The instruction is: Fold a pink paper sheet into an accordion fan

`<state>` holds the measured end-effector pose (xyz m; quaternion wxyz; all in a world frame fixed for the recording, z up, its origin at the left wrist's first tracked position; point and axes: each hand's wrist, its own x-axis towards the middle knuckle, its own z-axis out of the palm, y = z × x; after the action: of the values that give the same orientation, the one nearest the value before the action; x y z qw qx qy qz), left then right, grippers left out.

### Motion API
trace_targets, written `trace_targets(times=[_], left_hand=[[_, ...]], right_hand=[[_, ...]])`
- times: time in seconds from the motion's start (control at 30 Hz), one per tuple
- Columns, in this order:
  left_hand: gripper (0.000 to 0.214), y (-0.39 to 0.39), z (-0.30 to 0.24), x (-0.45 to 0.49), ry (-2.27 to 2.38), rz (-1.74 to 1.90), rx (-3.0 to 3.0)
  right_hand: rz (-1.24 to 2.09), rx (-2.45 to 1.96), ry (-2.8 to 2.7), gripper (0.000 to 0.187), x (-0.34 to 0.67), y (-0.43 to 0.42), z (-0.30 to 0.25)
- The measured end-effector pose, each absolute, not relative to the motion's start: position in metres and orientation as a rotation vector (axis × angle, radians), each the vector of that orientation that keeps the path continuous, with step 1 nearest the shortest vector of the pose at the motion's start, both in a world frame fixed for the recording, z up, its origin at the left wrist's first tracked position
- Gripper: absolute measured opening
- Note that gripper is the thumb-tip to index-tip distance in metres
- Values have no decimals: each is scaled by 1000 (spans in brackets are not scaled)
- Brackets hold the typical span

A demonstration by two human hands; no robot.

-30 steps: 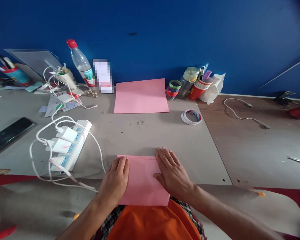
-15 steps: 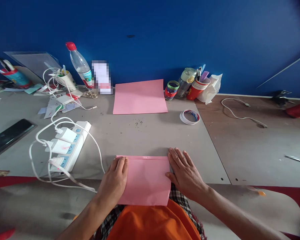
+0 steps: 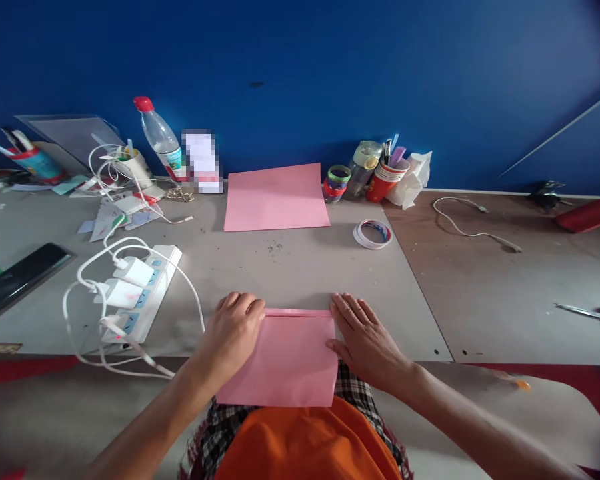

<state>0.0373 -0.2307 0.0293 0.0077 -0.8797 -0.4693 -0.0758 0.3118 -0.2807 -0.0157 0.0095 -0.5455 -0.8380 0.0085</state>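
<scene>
A pink sheet of paper [image 3: 295,360] lies at the table's front edge, its near part hanging over my lap. Along its far edge runs a narrow folded strip. My left hand [image 3: 237,330] is closed on the far left corner of this sheet, fingers curled and fingertips partly hidden. Flat on the right end of the fold rests my right hand [image 3: 365,337], its fingers stretched out and its thumb on the paper. Another pink sheet [image 3: 277,198] lies farther back by the blue wall. To its right is a roll of tape [image 3: 373,235].
A white power strip [image 3: 153,293] with plugged-in chargers and loose cables stands to the left, near a black phone [image 3: 25,280]. Along the wall are a plastic bottle [image 3: 160,137], a red paper cup [image 3: 385,180] with pens and a jar [image 3: 337,183]. Scissors [image 3: 593,313] lie far right.
My left hand has moved slightly forward and its fingers now curl over the far left corner. The sheet's lower left part shows more. My right hand keeps its place on the paper.
</scene>
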Motion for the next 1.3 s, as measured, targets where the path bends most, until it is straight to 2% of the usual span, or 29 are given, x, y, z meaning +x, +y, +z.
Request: trace_targets(times=[0.17, 0.3, 0.5, 0.63, 0.8, 0.97, 1.13, 1.3], left_hand=[[18, -222, 24, 40, -1475, -30, -2817], [27, -224, 23, 39, -1448, 74, -2826], [27, -222, 27, 41, -1494, 159, -2861], [25, -221, 23, 39, -1481, 81, -2872], [23, -223, 19, 35, -1303, -244, -2878], [22, -226, 20, 33, -1125, -517, -2807], [27, -224, 19, 33, -1112, -503, -2795], [36, -213, 23, 35, -1240, -283, -2840]], right_hand=[[171, -1630, -2576, 50, 314, -271, 6], [201, -1578, -2455, 43, 310, -257, 22], [325, -1454, -2480, 30, 294, -244, 18], [442, -1455, -2476, 27, 287, -240, 16], [604, -1462, -2449, 23, 291, -237, 22], [838, -1538, -2409, 29, 299, -239, 31], [911, -1560, -2400, 26, 300, -238, 39], [680, -1544, -2548, 20, 297, -225, 43]])
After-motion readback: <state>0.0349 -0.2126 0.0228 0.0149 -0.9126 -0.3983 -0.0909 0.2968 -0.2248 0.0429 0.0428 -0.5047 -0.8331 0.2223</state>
